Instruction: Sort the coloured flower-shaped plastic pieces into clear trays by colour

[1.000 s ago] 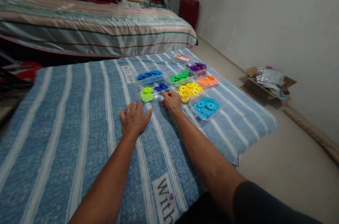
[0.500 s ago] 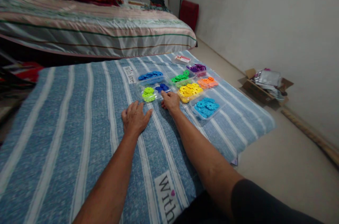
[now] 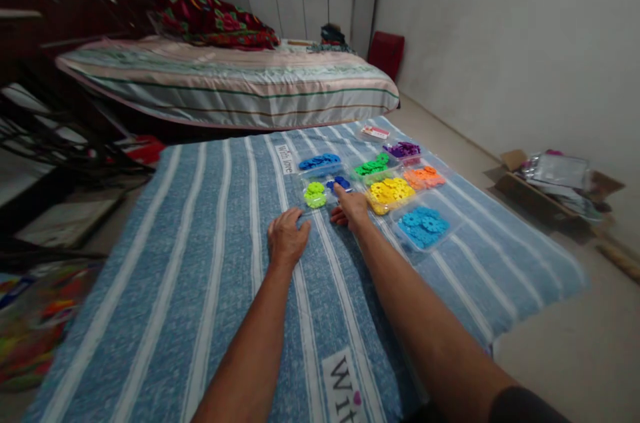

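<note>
My left hand [image 3: 289, 234] lies palm down on the striped cloth, fingers spread and holding nothing. It rests just short of a clear plastic tray with lime green flower-shaped discs [image 3: 315, 194]. Beside those discs are dark blue flower-shaped discs [image 3: 341, 181]. My right hand [image 3: 354, 207] is at the near edge of that tray, its index finger stretched out to the dark blue discs and its other fingers loosely curled. Whether the fingertip touches a disc is hard to see. To its right stands a clear box of yellow discs [image 3: 391, 192].
Blue discs [image 3: 319, 161], green discs [image 3: 373, 164], purple discs [image 3: 404, 149], orange discs [image 3: 424, 176] and light blue discs [image 3: 424, 226] sit in clear containers. A bed [image 3: 240, 90] stands beyond the cloth. An open cardboard box [image 3: 525, 195] is on the floor at right.
My view has turned left and up, so everything appears farther right and lower. Both hands keep about the same place beside the tray; the discs look unmoved.
</note>
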`<state>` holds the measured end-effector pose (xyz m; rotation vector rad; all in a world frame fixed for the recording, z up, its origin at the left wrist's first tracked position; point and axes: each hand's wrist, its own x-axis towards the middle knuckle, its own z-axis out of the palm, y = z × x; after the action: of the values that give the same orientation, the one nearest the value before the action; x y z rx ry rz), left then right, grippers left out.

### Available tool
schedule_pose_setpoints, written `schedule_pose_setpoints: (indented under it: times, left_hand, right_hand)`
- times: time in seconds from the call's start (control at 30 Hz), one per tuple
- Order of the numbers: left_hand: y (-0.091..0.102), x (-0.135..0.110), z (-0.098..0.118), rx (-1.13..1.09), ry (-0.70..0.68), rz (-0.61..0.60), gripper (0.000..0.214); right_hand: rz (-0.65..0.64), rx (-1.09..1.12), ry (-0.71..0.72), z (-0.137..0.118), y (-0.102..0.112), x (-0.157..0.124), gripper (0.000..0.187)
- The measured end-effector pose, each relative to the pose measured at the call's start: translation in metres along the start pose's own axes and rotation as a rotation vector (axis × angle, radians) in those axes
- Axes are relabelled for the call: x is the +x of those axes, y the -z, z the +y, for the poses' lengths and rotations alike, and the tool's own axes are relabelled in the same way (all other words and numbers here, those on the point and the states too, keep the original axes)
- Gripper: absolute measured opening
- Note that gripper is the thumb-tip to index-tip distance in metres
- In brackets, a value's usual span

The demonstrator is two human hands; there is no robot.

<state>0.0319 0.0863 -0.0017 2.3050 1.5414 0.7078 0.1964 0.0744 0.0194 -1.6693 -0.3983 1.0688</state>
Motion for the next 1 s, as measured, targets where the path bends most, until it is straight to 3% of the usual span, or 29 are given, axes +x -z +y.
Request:
schedule_pose_setpoints:
  times: [0.2, 0.43, 0.63, 1.0]
  left_hand:
    - [-0.003, 0.000, -0.011, -0.138, 0.025, 0.063, 0.032]
    - [-0.006, 0.000, -0.016, -0.251, 0.076, 0.108, 0.027]
    - [-0.002, -0.002, -0.014, -0.373, 0.119, 0.127, 0.023]
    - [0.005, -0.002, -0.012, -0.936, 0.320, 0.262, 0.018]
  right_hand:
    - [0.000, 0.007, -0.079, -0.002, -0.002, 0.001, 0.038]
    - [0.001, 0.039, -0.165, -0.011, -0.003, -0.002, 0.043]
    - [-0.027, 0.053, -0.202, -0.015, -0.005, -0.002, 0.027]
    - [-0.069, 0.165, -0.119, 0.000, -0.007, -0.006, 0.007]
